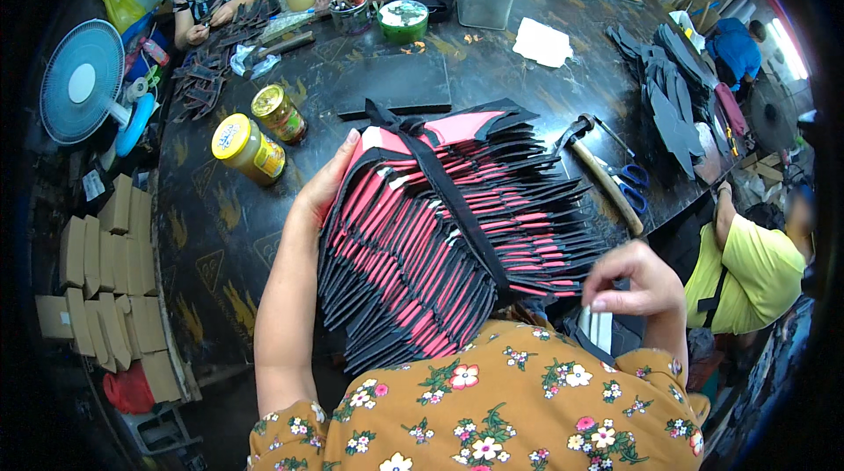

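Left hand (323, 188) is laid flat and open against the left edge of the big fanned stack of black-and-pink cut fabric pieces (440, 233) in mid-frame, strapped across by a black band (457, 207), while the right hand (637, 282) is pinched shut on the piece tips at the lower right. Honestly, a slide looks likely: nothing is properly gripped, so the fan could be spilled onto the dark worktable (492, 66) if the band slips.
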The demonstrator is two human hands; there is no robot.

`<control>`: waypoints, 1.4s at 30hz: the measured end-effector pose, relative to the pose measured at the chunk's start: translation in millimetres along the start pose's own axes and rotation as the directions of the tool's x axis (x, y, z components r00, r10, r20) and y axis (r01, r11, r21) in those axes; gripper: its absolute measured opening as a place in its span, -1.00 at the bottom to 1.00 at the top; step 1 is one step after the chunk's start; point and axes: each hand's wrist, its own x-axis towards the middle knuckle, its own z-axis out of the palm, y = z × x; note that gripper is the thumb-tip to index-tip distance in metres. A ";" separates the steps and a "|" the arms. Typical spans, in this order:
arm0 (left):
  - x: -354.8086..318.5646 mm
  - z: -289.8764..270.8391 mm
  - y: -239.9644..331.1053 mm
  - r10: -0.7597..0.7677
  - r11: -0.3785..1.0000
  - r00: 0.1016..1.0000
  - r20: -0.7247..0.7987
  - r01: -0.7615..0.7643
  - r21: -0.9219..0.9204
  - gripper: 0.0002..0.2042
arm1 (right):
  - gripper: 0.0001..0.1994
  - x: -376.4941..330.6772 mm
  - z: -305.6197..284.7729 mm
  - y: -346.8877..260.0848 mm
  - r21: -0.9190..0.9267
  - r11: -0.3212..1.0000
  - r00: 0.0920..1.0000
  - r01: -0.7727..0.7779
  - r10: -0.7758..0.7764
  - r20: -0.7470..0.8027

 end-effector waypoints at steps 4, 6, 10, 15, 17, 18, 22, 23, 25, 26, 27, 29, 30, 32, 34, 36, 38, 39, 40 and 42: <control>4.5 3.8 7.5 -0.112 0.992 0.994 0.020 0.113 -0.054 -0.28 | -0.52 -25.4 41.2 48.2 0.109 0.941 0.933 -0.320 0.293 0.207; 7.0 3.8 7.3 -0.111 0.986 0.989 0.102 0.122 -0.111 -0.28 | -0.44 -14.8 81.6 70.7 0.350 0.889 0.955 -0.294 0.258 0.147; 2.9 5.8 0.6 -0.078 0.984 0.995 0.070 0.088 -0.155 -0.23 | -0.40 25.3 132.3 88.4 0.643 0.609 0.828 -0.464 0.556 0.071; -23.5 17.4 9.2 0.036 0.983 0.999 0.011 -0.033 -0.182 -0.25 | -0.52 45.7 123.6 53.1 0.833 0.361 0.821 -0.420 0.542 0.179; -41.7 21.1 24.4 0.108 0.974 0.991 -0.083 -0.122 -0.191 -0.22 | -0.54 52.0 117.2 38.0 0.863 0.337 0.859 -0.375 0.477 0.187; -53.1 21.8 33.1 0.145 0.962 0.977 -0.156 -0.176 -0.207 -0.20 | -0.56 57.5 115.2 33.6 0.906 0.272 0.903 -0.324 0.376 0.210; -95.8 11.2 77.0 0.392 0.917 0.897 -0.206 -0.398 0.013 -0.16 | -0.51 81.9 81.9 38.2 0.450 0.869 0.959 -0.203 0.270 -0.088; -103.2 6.7 85.4 0.449 0.893 0.869 -0.209 -0.440 0.090 -0.15 | -0.50 90.0 72.4 43.8 0.180 0.984 0.968 0.014 0.032 -0.249; -112.3 -4.2 98.8 0.555 0.823 0.809 -0.194 -0.500 0.268 -0.13 | -0.50 110.1 53.5 57.4 -0.440 0.886 0.856 0.149 -0.338 -0.391; -113.1 -9.8 103.6 0.606 0.772 0.776 -0.174 -0.522 0.363 -0.12 | -0.49 117.7 45.3 64.0 -0.483 0.865 0.849 0.135 -0.352 -0.394; -111.4 -14.6 106.2 0.651 0.714 0.743 -0.153 -0.531 0.457 -0.11 | -0.48 124.8 38.7 70.2 -0.650 0.757 0.839 0.064 -0.393 -0.376; -101.4 -21.3 104.8 0.731 0.559 0.677 -0.085 -0.523 0.643 -0.08 | -0.47 131.1 32.3 80.6 -0.695 0.719 0.888 -0.006 -0.316 -0.335; -94.2 -21.9 98.4 0.764 0.467 0.643 -0.041 -0.509 0.723 -0.07 | -0.46 131.1 30.9 84.6 -0.697 0.717 0.910 -0.023 -0.275 -0.312; -79.4 -19.0 76.6 0.802 0.299 0.594 0.060 -0.487 0.820 -0.05 | -0.45 126.2 31.7 90.6 -0.684 0.727 0.940 -0.051 -0.196 -0.278; -68.3 -8.9 40.1 0.796 0.200 0.584 0.161 -0.505 0.840 -0.02 | -0.43 117.2 33.2 94.8 -0.650 0.757 0.955 -0.071 -0.136 -0.262; -68.4 3.3 -6.6 0.761 0.211 0.615 0.207 -0.537 0.817 0.00 | -0.42 108.0 34.0 99.0 -0.609 0.788 0.960 -0.087 -0.097 -0.263; -79.5 12.3 -51.1 0.745 0.281 0.643 0.178 -0.544 0.791 0.03 | -0.40 102.2 34.0 105.3 -0.554 0.827 0.959 -0.100 -0.069 -0.276; -85.6 15.1 -67.6 0.747 0.336 0.656 0.111 -0.516 0.788 0.04 | -0.40 101.1 33.5 109.0 -0.521 0.847 0.957 -0.106 -0.057 -0.286; -89.4 17.0 -79.1 0.780 0.347 0.621 0.078 -0.532 0.773 0.05 | -0.39 100.1 31.5 113.3 -0.468 0.878 0.952 -0.105 -0.047 -0.302; -96.0 21.3 -92.8 0.812 0.429 0.571 -0.118 -0.447 0.785 0.10 | -0.37 99.0 25.7 122.1 -0.311 0.945 0.945 -0.098 -0.010 -0.327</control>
